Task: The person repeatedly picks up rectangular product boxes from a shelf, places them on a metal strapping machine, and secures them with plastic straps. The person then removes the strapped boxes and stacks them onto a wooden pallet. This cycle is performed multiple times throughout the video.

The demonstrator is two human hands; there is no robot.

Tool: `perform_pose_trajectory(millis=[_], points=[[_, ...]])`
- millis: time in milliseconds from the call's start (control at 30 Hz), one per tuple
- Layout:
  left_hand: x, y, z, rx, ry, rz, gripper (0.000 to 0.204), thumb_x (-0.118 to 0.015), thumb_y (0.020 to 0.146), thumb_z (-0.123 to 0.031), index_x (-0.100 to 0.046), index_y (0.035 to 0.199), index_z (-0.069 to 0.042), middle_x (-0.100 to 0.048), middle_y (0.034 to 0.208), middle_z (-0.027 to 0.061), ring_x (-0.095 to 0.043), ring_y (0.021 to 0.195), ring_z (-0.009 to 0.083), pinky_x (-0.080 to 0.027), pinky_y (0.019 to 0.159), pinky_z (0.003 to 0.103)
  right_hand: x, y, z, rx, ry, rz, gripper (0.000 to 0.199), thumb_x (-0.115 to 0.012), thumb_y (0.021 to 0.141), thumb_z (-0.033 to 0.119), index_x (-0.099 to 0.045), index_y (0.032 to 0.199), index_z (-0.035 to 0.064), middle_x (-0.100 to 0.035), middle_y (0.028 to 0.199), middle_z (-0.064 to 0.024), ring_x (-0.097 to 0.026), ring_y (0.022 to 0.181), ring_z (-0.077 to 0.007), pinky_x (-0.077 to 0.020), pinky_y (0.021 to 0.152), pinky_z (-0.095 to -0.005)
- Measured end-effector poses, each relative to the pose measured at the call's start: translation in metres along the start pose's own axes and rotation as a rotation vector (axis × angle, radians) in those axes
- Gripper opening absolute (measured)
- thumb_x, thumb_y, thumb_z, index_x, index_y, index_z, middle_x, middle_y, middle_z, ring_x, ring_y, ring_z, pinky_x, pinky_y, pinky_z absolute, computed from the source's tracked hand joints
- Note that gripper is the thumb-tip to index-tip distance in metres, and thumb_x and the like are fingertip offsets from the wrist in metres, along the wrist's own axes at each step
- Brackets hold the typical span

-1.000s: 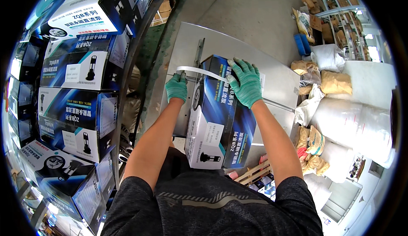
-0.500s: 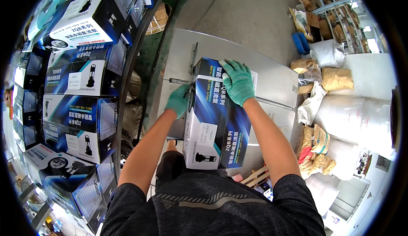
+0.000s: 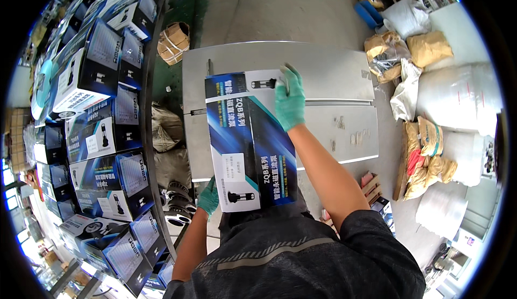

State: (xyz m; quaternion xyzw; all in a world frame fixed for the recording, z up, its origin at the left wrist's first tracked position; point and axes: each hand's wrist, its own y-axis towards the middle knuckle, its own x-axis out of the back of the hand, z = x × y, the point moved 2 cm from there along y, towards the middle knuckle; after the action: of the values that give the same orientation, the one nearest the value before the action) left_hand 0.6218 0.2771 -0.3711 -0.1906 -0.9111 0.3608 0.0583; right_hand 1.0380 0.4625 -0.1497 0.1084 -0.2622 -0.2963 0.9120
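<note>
A: Two gloved hands on one box (image 3: 249, 140). It is long, blue and white, and lies lengthwise on the metal surface (image 3: 334, 121), near end toward the person.

B: Right hand (image 3: 289, 101)?

A: Laid on the far top of the box, close to its right edge, fingers spread and pressing flat. Not clenched; it grasps nothing beyond the box face it touches.

B: Left hand (image 3: 209, 196)?

A: At the near left corner of the box, fingers curled against the side. It grips the box there.

B: Strap?

A: A white band (image 3: 229, 97) crosses the box top near the far end.

B: Surroundings?

A: Stacked boxes (image 3: 102, 132) of the same print on the left. Sacks (image 3: 431, 153) on the floor to the right. A strapped brown carton (image 3: 173, 41) beyond the surface's left corner.
</note>
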Motion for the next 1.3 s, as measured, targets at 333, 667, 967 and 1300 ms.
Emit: perform_pose_trajectory(millis=[333, 667, 967, 1300], points=[[-0.034, 0.001, -0.015, 0.319, -0.786, 0.18, 0.064, -0.056, 0.1, -0.053, -0.048, 0.148, -0.011, -0.064, 0.132, 0.0118, -0.062, 0.117, 0.0281, -0.051, 0.096, 0.044, 0.064, -0.203, -0.068, -0.832, 0.846, 0.275, 0.054, -0.045, 0.111, 0.035, -0.037, 0.157, 0.0084, -0.053, 0.148, -0.0133, -0.052, 0.131, -0.0179, -0.0428, 0.109, -0.0325], [-0.039, -0.016, -0.044, 0.377, -0.725, 0.084, 0.059, -0.052, 0.099, -0.054, -0.051, 0.144, -0.016, -0.063, 0.133, 0.0091, -0.058, 0.12, 0.0291, -0.046, 0.101, 0.051, 0.088, -0.256, -0.112, -1.066, 0.375, 0.928, 0.063, -0.043, 0.108, 0.045, -0.028, 0.153, 0.003, -0.055, 0.133, -0.0227, -0.059, 0.12, -0.0396, -0.0502, 0.103, -0.0437], [-0.031, -0.021, -0.1, 0.351, -0.706, 0.044, 0.055, -0.048, 0.097, -0.055, -0.054, 0.14, -0.02, -0.062, 0.134, 0.0067, -0.055, 0.122, 0.0301, -0.04, 0.106, 0.056, 0.1, -0.232, -0.072, -0.834, 0.342, 0.741, 0.063, -0.039, 0.107, 0.057, -0.035, 0.133, 0.0001, -0.06, 0.111, -0.0225, -0.063, 0.104, -0.031, -0.0527, 0.086, -0.0414], [-0.071, 0.045, -0.266, 0.233, -0.539, -0.133, 0.067, -0.038, 0.095, -0.072, -0.057, 0.137, -0.024, -0.06, 0.135, 0.0049, -0.051, 0.126, 0.0305, -0.037, 0.105, 0.063, 0.026, -0.118, -0.088, -0.685, 0.387, 0.537, 0.056, -0.039, 0.11, 0.042, -0.033, 0.158, 0.0129, -0.058, 0.13, -0.0155, -0.061, 0.116, -0.0282, -0.0571, 0.08, -0.0386]])
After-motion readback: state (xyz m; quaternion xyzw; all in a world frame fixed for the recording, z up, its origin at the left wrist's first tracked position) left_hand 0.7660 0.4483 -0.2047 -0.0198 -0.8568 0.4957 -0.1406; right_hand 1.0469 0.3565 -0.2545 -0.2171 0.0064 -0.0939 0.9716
